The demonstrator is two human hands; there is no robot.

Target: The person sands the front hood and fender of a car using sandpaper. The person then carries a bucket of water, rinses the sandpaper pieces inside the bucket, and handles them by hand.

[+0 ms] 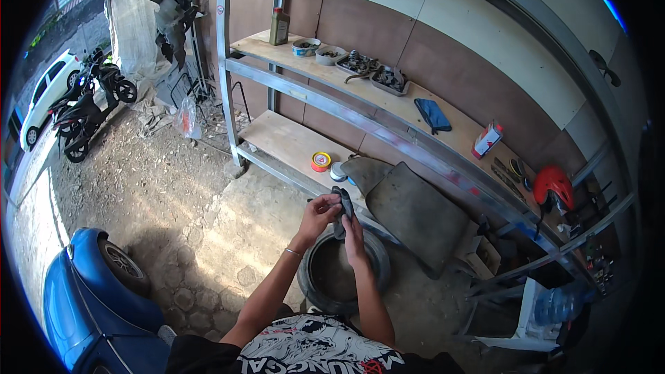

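Observation:
In front of me, both hands are on a dark grey, soft-looking folded piece (341, 211), perhaps a cloth or a glove; its exact kind I cannot make out. My left hand (320, 216) has bent fingers gripping its upper left side, and a thin bracelet circles that wrist. Against its right side lies my right hand (355, 237), with the fingers partly hidden behind the piece. Below both hands a black tyre (377, 263) lies flat on the ground.
A metal-framed shelf (298, 88) carries trays of small parts (358, 64), bottles, a blue pouch (433, 115) and a red helmet (553, 188). Dark mats (415, 211) lean on its lower board beside round tins (321, 161). A blue car (104, 305) stands at left, a white plastic chair (519, 332) at right.

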